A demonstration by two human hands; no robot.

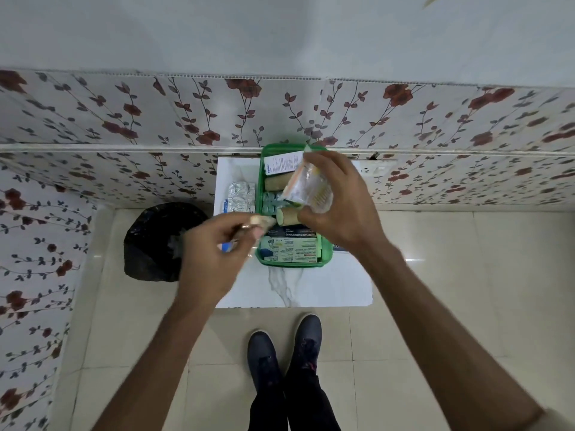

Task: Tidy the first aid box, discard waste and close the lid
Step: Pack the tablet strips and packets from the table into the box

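- Green plastic: the first aid box point(327, 250) sits open on a small white marble-patterned table point(311, 287), pushed toward the table's 12 o'clock edge against the flowered wall.
- Inside the box, a white leaflet point(281, 163) lies at 12 o'clock, a beige bandage roll point(277, 182) just below it, a second roll point(287, 216) near the middle, and a printed dressing carton point(291, 248) fills the 6 o'clock end.
- The right hand point(337, 206) hovers over the box's 3 o'clock side, fingers curled tight around a clear crinkled packet point(306, 188) with orange print.
- The left hand point(214, 247) is at about 9 o'clock from the box, over the table's left edge; thumb and fingertips pinch a small pale scrap point(261, 221) (too blurred to name).
- A silver foil blister strip point(241, 197) lies on the table just beside the box, at its 9 o'clock.
- A bin lined with a black bag point(155, 244) stands on the floor off the table's 9 o'clock side.
- The person's dark shoes point(286, 353) stand on the beige tiles at the table's 6 o'clock.
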